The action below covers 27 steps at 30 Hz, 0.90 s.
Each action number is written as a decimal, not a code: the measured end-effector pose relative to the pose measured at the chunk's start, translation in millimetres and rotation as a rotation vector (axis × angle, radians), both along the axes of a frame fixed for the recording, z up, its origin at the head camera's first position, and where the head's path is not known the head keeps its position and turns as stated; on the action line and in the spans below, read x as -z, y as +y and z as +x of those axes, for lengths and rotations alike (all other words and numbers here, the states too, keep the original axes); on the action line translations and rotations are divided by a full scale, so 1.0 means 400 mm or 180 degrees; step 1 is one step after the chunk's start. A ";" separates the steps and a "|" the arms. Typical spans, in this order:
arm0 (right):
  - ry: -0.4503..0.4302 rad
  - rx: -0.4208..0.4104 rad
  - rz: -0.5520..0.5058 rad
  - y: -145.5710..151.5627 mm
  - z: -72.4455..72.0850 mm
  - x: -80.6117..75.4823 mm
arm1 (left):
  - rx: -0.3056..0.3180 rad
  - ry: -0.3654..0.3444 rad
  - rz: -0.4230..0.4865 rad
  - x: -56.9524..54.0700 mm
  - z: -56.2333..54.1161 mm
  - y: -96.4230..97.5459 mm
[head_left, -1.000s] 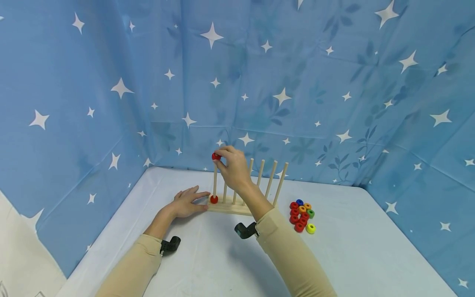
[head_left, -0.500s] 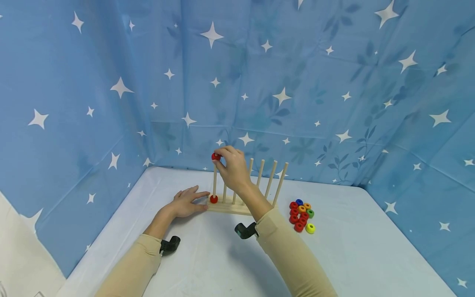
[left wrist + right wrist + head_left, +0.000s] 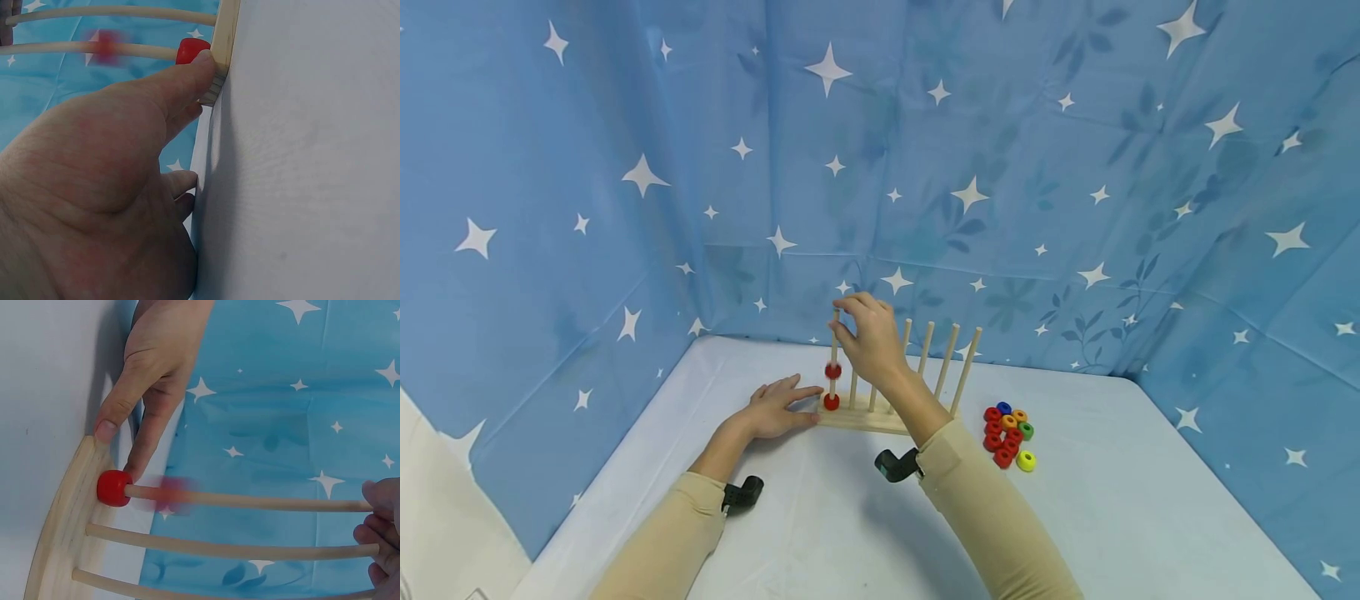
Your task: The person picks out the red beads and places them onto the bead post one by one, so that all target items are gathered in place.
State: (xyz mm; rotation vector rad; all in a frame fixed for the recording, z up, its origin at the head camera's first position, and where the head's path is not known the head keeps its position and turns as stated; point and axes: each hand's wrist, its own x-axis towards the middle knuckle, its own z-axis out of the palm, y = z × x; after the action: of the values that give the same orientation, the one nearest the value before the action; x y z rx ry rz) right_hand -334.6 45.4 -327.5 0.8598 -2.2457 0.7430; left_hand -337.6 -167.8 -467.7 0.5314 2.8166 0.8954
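Note:
A wooden peg stand carries a row of upright pegs. One red bead sits at the foot of the leftmost peg. Higher on that peg, a second red bead is clear of the fingers and blurred in both wrist views. My right hand is at the peg's top, thumb and index finger parted around the tip with no bead between them. At the stand's left end, my left hand holds the base between thumb and index finger; its other fingers rest on the table.
Right of the stand lies a cluster of loose beads: several red beads, a blue bead, orange beads, a green bead and a yellow bead. A starry blue curtain hangs behind the white table.
The red bead pinched at the peg's top has left the right hand's fingers and slid down the peg, close above the lower bead. Both hands have stayed almost in place.

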 end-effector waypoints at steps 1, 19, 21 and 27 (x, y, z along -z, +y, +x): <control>0.0001 0.0002 0.0006 0.000 0.001 -0.001 | -0.0002 -0.0005 0.0005 0.000 0.000 0.000; 0.0254 -0.0097 -0.0314 0.010 -0.004 -0.004 | 0.0004 -0.0050 0.0025 -0.002 0.002 0.002; 0.0290 -0.0130 -0.0364 0.011 -0.003 -0.009 | 0.0012 -0.0024 0.0016 -0.004 0.003 0.003; 0.0375 -0.0232 -0.0467 0.018 0.005 -0.015 | 0.0003 -0.0022 0.0031 -0.004 0.003 0.003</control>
State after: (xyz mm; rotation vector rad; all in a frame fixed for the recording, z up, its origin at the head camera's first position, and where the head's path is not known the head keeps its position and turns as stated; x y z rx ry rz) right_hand -332.5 52.6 -321.6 0.8941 -2.0387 0.8566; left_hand -336.5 -166.6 -466.1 0.5298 2.8070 0.9095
